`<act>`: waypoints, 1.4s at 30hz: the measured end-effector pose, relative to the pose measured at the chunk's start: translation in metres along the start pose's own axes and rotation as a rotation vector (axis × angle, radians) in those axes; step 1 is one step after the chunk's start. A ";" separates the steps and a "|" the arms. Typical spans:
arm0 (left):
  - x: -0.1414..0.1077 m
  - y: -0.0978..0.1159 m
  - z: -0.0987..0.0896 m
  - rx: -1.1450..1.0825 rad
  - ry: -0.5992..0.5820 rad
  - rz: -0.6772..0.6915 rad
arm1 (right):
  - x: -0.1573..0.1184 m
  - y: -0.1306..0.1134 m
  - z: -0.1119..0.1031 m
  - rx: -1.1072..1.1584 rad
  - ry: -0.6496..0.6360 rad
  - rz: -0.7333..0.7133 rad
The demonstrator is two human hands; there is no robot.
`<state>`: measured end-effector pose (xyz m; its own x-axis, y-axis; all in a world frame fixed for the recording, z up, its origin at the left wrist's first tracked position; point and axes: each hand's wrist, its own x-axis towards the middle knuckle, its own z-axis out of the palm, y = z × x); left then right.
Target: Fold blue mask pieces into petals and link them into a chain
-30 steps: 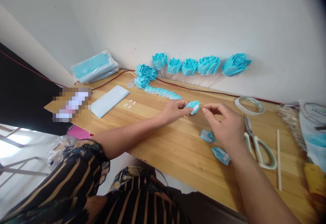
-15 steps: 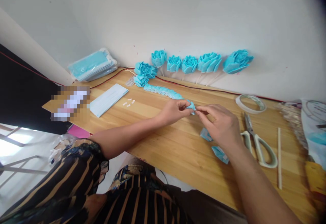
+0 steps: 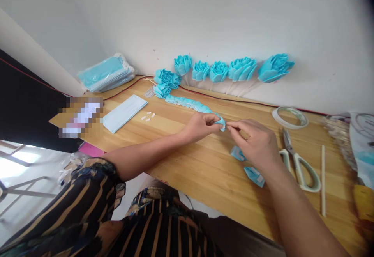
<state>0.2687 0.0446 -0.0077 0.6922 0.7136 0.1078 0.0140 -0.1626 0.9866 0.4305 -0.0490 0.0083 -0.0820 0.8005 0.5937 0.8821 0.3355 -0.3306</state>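
Observation:
Between finger and thumb, my left hand point(image 3: 201, 127) pinches a small folded blue piece point(image 3: 221, 123) above the wooden table. My right hand point(image 3: 253, 140) is closed in a pinch at the right edge of that piece; what lies between its fingertips is too small to make out. A row of overlapping blue petals point(image 3: 188, 103) runs back and left from my left hand. Two blue folded pieces, one point(image 3: 238, 153) partly behind my right hand and another point(image 3: 254, 176) nearer the front, lie below my right hand. Small white strips point(image 3: 148, 116) are left of my hands.
Several blue flowers point(image 3: 218, 71) lean on the wall, and more point(image 3: 166, 78) lie on the table point(image 3: 181, 171). Scissors point(image 3: 295, 157), a tape roll point(image 3: 290, 117) and a stick point(image 3: 323, 181) are at right. A folded blue sheet point(image 3: 125, 113) and a bagged stack point(image 3: 105, 73) are at left.
My right hand has shifted slightly right, its fingertips now a little farther from my left hand's. The piece in my left hand is turned slightly. The camera view has shifted a little.

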 end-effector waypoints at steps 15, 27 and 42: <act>-0.005 0.010 0.001 0.112 0.035 0.004 | 0.000 0.002 -0.003 -0.079 -0.063 -0.033; -0.006 0.008 0.001 0.086 0.035 -0.012 | -0.002 -0.003 0.000 -0.197 -0.011 -0.089; -0.003 0.020 0.002 -0.101 0.008 -0.111 | 0.000 0.001 0.001 -0.025 -0.008 -0.019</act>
<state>0.2683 0.0375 0.0113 0.6845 0.7290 -0.0024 0.0174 -0.0131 0.9998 0.4310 -0.0481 0.0079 -0.1022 0.7981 0.5938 0.8916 0.3382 -0.3012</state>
